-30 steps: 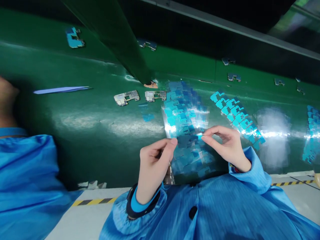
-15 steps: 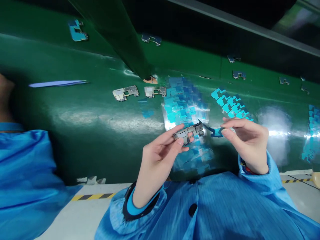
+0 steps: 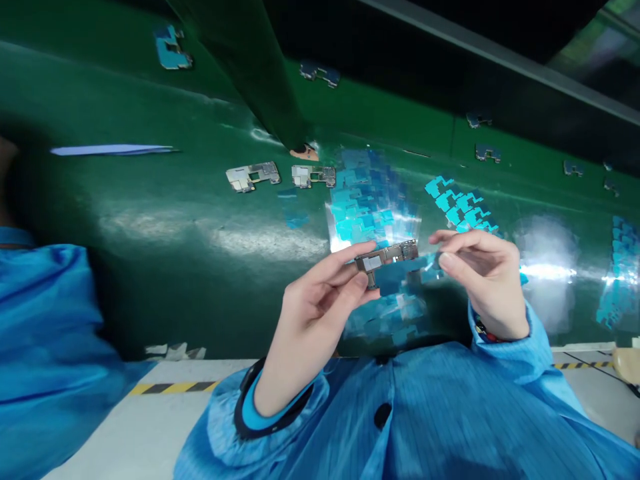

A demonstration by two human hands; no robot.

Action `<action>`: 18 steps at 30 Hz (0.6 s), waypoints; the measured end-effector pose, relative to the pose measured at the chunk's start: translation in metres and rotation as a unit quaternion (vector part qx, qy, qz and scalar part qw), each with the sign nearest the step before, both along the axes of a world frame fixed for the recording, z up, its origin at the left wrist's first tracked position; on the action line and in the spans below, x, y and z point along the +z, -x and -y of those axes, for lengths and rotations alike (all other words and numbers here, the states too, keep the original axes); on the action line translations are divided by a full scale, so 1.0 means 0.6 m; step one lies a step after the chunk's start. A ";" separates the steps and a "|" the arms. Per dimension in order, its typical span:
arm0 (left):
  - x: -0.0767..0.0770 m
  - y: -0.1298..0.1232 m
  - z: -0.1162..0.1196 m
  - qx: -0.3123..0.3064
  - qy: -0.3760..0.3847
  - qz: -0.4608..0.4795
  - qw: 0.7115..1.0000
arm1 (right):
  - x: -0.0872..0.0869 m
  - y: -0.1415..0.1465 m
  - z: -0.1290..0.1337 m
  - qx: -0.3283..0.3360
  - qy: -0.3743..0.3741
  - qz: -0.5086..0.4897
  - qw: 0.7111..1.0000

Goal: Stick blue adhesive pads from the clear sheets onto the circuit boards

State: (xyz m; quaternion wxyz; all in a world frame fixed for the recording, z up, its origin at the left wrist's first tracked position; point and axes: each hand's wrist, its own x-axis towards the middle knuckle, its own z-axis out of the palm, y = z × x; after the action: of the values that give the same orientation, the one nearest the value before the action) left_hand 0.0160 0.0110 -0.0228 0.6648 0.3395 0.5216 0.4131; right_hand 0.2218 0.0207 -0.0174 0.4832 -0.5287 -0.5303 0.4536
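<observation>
My left hand (image 3: 333, 283) grips a small circuit board (image 3: 389, 256) by its left end between thumb and fingers, raised above the bench and slightly tilted. The board has grey metal shields and a notch in its outline. To its right, my right hand (image 3: 483, 277) is closed in a pinch on a thin, translucent blue film (image 3: 429, 265). The film's left end lies close to the board's right end; whether they touch I cannot tell. Beneath both hands spreads a sheet covered with blue film cutouts (image 3: 357, 213).
Two more circuit boards (image 3: 254, 177) lie beyond my left hand, near a dark post (image 3: 250, 73). Tweezers (image 3: 113, 150) rest at the left. A second film group (image 3: 463, 203) is to the right. Further boards (image 3: 320, 73) sit along the back. A co-worker's blue sleeve (image 3: 45, 333) occupies the left side.
The board in my left hand has shifted slightly right and turned a little. The film in my right hand has changed its angle and now looks paler. The whole view has shifted slightly.
</observation>
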 end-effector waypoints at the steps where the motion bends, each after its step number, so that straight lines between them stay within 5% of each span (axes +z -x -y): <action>1: 0.002 0.000 0.000 -0.002 0.005 0.010 1.000 | -0.002 0.005 -0.002 -0.005 0.003 -0.001 1.000; 9: 0.030 -0.001 0.005 -0.010 0.034 0.077 0.996 | 0.000 0.018 -0.005 -0.020 0.043 0.019 0.999; 18: 0.035 0.001 0.012 -0.020 -0.006 0.017 1.000 | 0.015 0.018 -0.002 -0.012 0.037 0.035 0.999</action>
State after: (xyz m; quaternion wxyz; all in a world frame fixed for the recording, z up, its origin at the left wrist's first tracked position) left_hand 0.0155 0.0036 -0.0017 0.6794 0.3469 0.5010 0.4088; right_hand 0.2111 0.0219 -0.0082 0.4497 -0.5680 -0.5235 0.4485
